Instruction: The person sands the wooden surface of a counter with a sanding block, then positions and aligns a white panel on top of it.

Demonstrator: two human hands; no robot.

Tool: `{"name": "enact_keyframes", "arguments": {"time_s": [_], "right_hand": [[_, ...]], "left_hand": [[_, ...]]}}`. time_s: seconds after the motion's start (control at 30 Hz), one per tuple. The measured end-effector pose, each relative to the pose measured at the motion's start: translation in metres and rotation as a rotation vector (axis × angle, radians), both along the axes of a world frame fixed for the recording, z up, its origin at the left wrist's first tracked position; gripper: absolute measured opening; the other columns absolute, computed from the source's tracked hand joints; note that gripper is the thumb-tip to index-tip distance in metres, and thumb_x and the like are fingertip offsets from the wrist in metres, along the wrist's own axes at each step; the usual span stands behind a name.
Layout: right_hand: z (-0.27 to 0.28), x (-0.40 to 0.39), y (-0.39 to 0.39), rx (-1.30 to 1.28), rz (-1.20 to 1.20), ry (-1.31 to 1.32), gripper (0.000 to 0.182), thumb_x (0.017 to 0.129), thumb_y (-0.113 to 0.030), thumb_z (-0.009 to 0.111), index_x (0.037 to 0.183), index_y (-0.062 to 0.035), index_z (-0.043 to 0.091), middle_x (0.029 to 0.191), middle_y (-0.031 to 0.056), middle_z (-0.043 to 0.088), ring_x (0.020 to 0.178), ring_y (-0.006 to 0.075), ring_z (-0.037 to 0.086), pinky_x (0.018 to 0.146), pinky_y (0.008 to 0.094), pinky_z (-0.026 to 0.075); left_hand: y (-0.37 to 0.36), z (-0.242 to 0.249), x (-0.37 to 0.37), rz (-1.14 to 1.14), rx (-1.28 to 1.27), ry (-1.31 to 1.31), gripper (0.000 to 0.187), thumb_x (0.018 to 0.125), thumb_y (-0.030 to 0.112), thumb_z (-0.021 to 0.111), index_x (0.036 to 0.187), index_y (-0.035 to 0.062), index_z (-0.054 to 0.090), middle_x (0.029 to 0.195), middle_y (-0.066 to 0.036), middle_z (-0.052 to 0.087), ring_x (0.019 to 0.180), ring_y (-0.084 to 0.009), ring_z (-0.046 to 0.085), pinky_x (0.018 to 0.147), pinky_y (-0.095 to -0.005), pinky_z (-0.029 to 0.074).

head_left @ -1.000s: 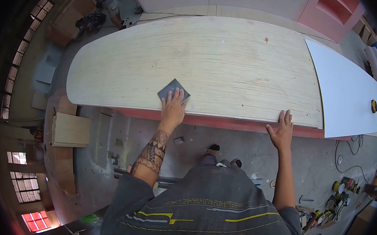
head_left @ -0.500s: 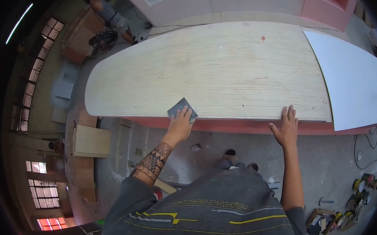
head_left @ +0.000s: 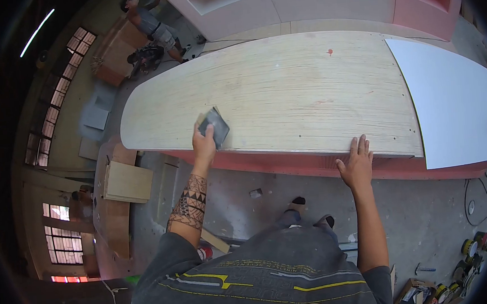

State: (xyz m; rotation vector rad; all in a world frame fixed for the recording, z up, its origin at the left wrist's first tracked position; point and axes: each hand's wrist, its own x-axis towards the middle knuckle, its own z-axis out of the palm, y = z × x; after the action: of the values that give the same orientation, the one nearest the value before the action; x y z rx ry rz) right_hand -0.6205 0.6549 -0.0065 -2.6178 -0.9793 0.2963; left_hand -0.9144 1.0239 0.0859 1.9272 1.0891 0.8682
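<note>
My left hand (head_left: 204,142) is wrapped round a dark grey piece of sandpaper (head_left: 217,127), with the thumb across its face and a tan edge showing behind. It is over the near left part of a long, pale plywood top (head_left: 284,87) with a curved outline. Farther right, my right hand (head_left: 358,164) lies flat with fingers stretched over the near edge of the same top, touching it and holding nothing. Small dark holes and a red spot mark the wood.
A white sheet (head_left: 449,101) covers the right end of the top. Pale and pink cabinets (head_left: 323,5) stand behind. Two people (head_left: 153,31) are at the far left. Stacked boards (head_left: 127,183) lie at left; a hammer (head_left: 425,267), cans and a cable are on the floor at right.
My left hand has moved left and slightly farther onto the plywood, turning the sandpaper so its dark face shows. My right hand stays on the edge. The camera view has shifted a little.
</note>
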Motion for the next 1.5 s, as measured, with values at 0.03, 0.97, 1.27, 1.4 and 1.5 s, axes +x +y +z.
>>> {"name": "enact_keyframes", "arguments": {"time_s": [0.03,0.97,1.27,1.4,1.5], "right_hand": [[0.000,-0.001,0.000,0.006,0.010,0.006,0.102,0.091,-0.041,0.081,0.168,0.0027,0.031,0.178,0.0280,0.020,0.165,0.0427,0.022,0.132,0.0577,0.024],[0.013,-0.012,0.023,-0.133,-0.117,-0.001,0.111,0.088,-0.058,0.080,0.168,0.0020,0.031,0.178,0.0277,0.021,0.165,0.0418,0.024,0.132,0.0591,0.025],[0.011,-0.004,0.022,-0.092,-0.129,0.056,0.111,0.089,-0.060,0.078,0.169,-0.0004,0.031,0.179,0.0261,0.019,0.165,0.0414,0.023,0.132,0.0576,0.027],[-0.004,0.007,0.020,-0.133,-0.092,0.014,0.109,0.089,-0.064,0.077,0.168,-0.0003,0.035,0.178,0.0274,0.022,0.164,0.0439,0.026,0.128,0.0592,0.032],[-0.023,0.021,0.022,-0.118,-0.063,-0.034,0.111,0.088,-0.067,0.076,0.167,0.0009,0.036,0.176,0.0281,0.026,0.163,0.0442,0.029,0.127,0.0602,0.033]], "left_hand": [[0.001,0.004,0.003,0.101,-0.243,-0.424,0.060,0.108,0.008,0.059,0.164,0.0045,0.039,0.143,-0.020,0.065,0.130,-0.0300,0.066,0.110,-0.0399,0.054],[0.015,-0.099,-0.046,-0.539,0.585,0.579,0.058,0.099,-0.007,0.054,0.156,0.0002,0.053,0.150,-0.029,0.050,0.138,-0.0474,0.052,0.118,-0.0531,0.046],[0.010,-0.111,-0.045,-0.572,0.709,0.734,0.059,0.096,0.003,0.067,0.154,0.0025,0.056,0.122,-0.020,0.055,0.110,-0.0384,0.057,0.096,-0.0536,0.048],[0.015,-0.113,-0.045,-0.688,0.812,0.814,0.056,0.094,-0.002,0.061,0.149,-0.0060,0.055,0.112,-0.024,0.059,0.105,-0.0408,0.061,0.089,-0.0539,0.048],[-0.007,-0.066,-0.041,-0.665,0.874,0.906,0.055,0.095,0.010,0.062,0.150,0.0050,0.060,0.115,-0.014,0.062,0.108,-0.0338,0.062,0.089,-0.0476,0.052]]}}
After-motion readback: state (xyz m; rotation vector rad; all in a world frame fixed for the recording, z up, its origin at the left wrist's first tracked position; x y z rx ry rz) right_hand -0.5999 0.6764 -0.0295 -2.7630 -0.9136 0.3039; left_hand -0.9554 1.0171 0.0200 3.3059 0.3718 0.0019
